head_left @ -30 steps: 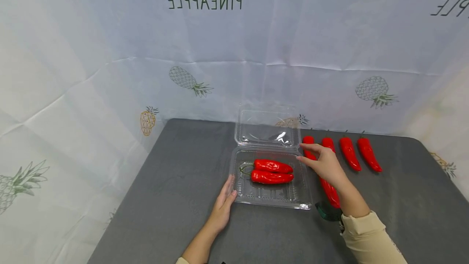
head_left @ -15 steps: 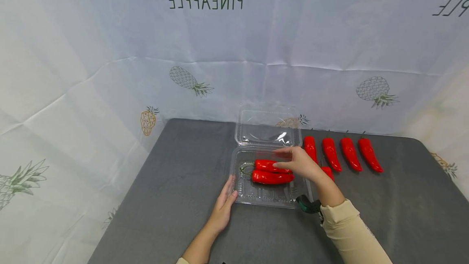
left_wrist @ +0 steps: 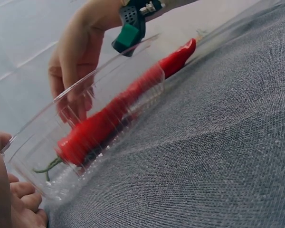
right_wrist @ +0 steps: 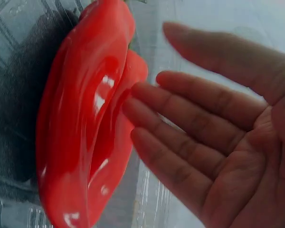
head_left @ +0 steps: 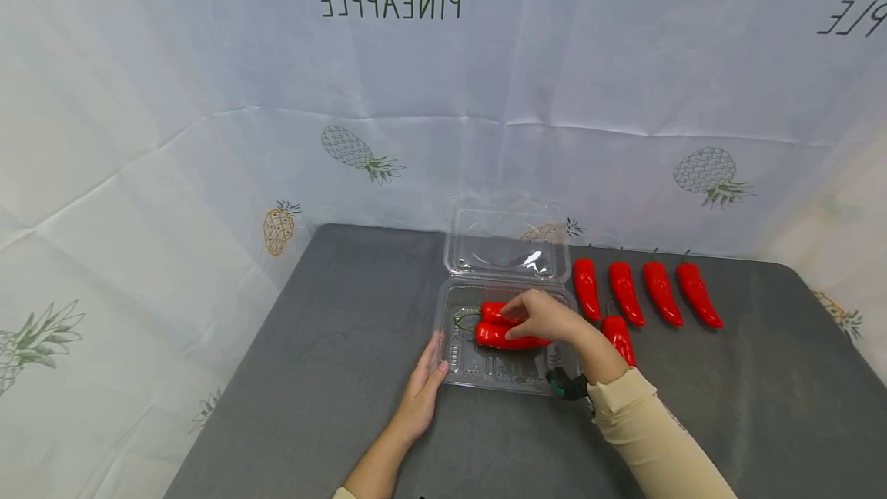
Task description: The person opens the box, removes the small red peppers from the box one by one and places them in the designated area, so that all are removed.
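A clear hinged plastic container point(head_left: 471, 377) lies open on the grey table, its lid point(head_left: 495, 252) folded back behind it. Two red peppers with green stems lie side by side inside, a near pepper point(head_left: 493, 336) and a far pepper point(head_left: 490, 310). My left hand point(head_left: 418, 390) holds the container's left side, thumb at the rim and fingers below it, as the left wrist view shows. Over the peppers is my right hand point(head_left: 543, 318). In the right wrist view its fingers point(right_wrist: 180, 121) are extended close beside the far pepper, thumb apart; contact is hard to tell.
Along the back right, several red peppers point(head_left: 661, 293) lie in a row. Another red pepper point(head_left: 618, 339) lies nearer, beside my right forearm. A pineapple-print cloth point(head_left: 416, 75) hangs behind the table point(head_left: 333, 314).
My right hand has moved left from the container's right edge to above the two peppers inside. The left hand stays at the container's side, and the peppers have not visibly shifted.
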`<state>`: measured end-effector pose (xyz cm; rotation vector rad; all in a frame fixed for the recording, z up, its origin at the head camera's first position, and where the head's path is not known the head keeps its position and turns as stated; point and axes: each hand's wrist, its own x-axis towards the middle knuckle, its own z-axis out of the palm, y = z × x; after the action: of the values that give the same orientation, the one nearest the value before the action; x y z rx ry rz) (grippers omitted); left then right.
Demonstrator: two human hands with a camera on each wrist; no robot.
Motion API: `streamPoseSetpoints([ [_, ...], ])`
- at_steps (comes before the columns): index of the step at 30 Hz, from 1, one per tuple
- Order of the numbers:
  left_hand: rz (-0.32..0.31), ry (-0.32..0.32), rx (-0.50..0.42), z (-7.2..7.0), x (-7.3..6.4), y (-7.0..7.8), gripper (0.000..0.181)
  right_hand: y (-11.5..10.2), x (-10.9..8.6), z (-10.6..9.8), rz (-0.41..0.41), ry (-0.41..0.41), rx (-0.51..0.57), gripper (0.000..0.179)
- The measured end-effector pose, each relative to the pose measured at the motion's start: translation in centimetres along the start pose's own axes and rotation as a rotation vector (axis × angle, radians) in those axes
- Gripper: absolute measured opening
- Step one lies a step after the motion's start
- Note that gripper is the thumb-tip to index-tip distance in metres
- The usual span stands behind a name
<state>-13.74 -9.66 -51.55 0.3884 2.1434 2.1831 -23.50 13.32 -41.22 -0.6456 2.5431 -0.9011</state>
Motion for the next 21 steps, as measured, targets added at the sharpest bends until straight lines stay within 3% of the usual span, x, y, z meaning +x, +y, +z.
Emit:
streamPoseSetpoints([
  [21,0.002,0.002,-0.002,0.0,0.0,0.1,0.058,-0.9,1.2,1.7,0.098,-0.140,-0.210,0.030],
])
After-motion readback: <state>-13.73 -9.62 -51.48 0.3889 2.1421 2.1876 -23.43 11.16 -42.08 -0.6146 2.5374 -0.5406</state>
